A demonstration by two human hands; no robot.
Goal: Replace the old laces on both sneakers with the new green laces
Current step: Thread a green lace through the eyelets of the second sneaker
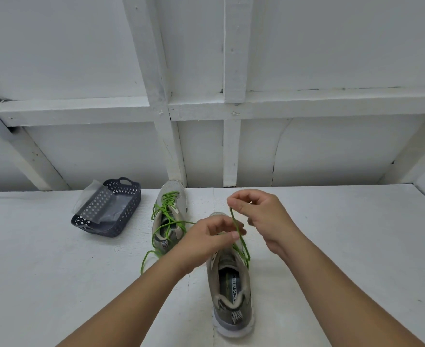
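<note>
Fingers (pixel 234 235) of both hands pinch the green lace (pixel 241 242) over the near sneaker (pixel 231 284); a laced sneaker (pixel 171 196) and dark basket (pixel 121 209) sit beyond on the table (pixel 56 271).

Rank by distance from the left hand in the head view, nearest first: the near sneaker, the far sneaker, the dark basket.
From the left hand:
1. Near sneaker, directly beneath and just toward the person.
2. Far sneaker, just to its left, toward the wall.
3. Dark basket, farthest, well off to the left.
</note>
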